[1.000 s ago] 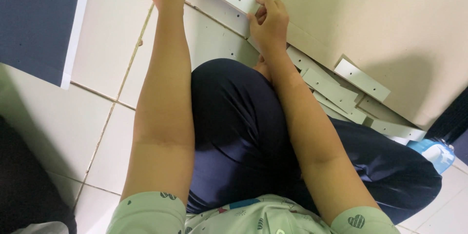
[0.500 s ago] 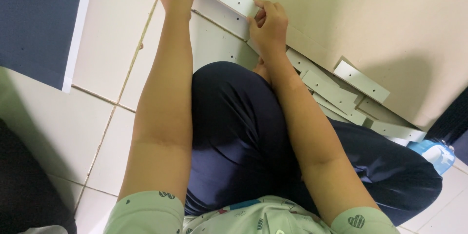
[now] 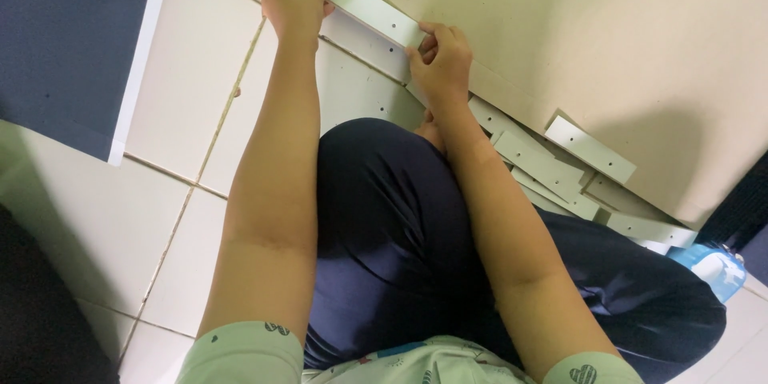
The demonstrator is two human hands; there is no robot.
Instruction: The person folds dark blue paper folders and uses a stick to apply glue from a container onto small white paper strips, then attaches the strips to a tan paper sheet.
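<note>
I am sitting on a tiled floor in dark blue trousers, both arms stretched forward. My left hand (image 3: 292, 2) and my right hand (image 3: 442, 58) each grip one end of a long pale strip with small holes (image 3: 364, 6). The strip lies along the edge of a large beige board (image 3: 608, 40). A second white panel with holes (image 3: 360, 72) lies just beneath it, between my hands.
Several more pale strips (image 3: 552, 168) are piled along the board's edge to my right. A dark blue box with a white edge (image 3: 72, 40) lies on the floor tiles at the left. A light blue packet (image 3: 716, 268) sits by my right knee.
The view has tilted so both hands sit lower in the picture. They keep their hold on the strip, which has stayed against the board's edge.
</note>
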